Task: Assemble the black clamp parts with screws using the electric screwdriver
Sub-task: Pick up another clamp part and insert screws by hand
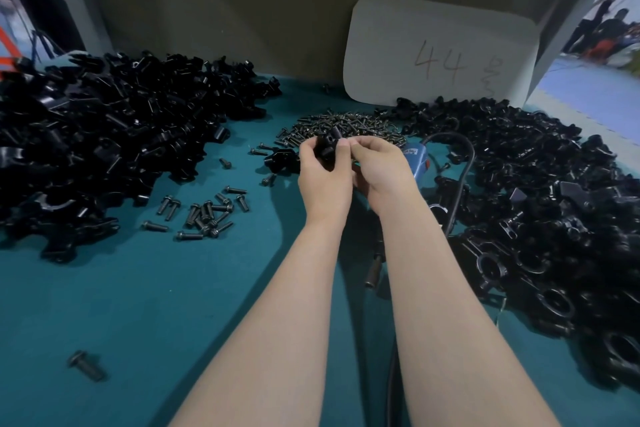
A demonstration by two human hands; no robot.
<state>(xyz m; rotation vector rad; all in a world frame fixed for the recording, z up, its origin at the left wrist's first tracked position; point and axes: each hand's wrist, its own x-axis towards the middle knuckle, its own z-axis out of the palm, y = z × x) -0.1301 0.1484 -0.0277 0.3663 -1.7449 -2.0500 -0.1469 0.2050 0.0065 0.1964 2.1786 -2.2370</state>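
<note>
Forearms extend to mid-tabletop; left hand and right hand both grip one black clamp part. Probable step: mating parts. Next requires screws, then electric screwdriver.

Black clamp part is held centrally; screws are heaped just beyond; blue electric screwdriver is laid at right.

Two hands are counted: left hand, right hand. Two heaps of clamp parts are seen, one pile of screws, one screwdriver, one card.
</note>
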